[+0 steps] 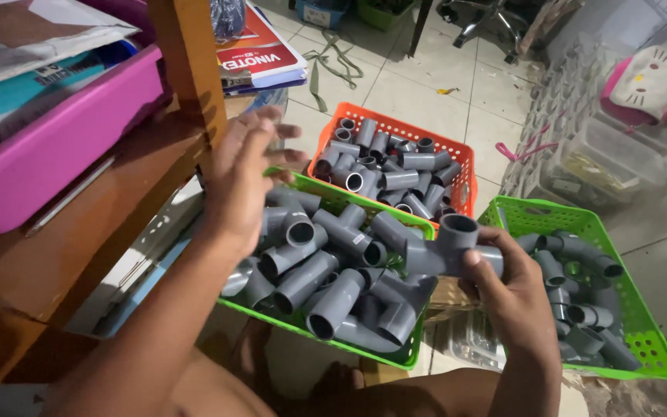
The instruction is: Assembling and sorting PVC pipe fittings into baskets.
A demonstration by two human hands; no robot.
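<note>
Knees and bare legs fill the bottom edge at six o'clock, so the person sits low with the baskets drawn in close. The right hand [515, 297], at about four o'clock, is closed around a grey pipe fitting [445, 247], a multi-way piece with one socket facing up and arms running sideways; thumb and fingers pinch one arm, which keeps the open ends clear. It is held in the air over the gap between two green baskets. The left hand [241, 185], near ten o'clock, is spread open with fingers splayed and grips nothing; it hovers above the back corner of the middle green basket [411, 357], though motion blur makes it hard to say whether the fingertips brush the rim.

That basket is heaped with grey tee fittings [326, 262] lying every which way. At three o'clock a second green basket [654, 363] holds curved grey elbows [580, 255], so the shapes seem kept apart by kind. Further off, at twelve o'clock, an orange basket [468, 154] carries short straight couplings [387, 166].

At nine o'clock stands a wooden table [79, 247] with a pink tray [55, 147] of papers on it. Beyond, at one o'clock, lie a tiled floor [418, 93] and clear plastic boxes [604, 154].
</note>
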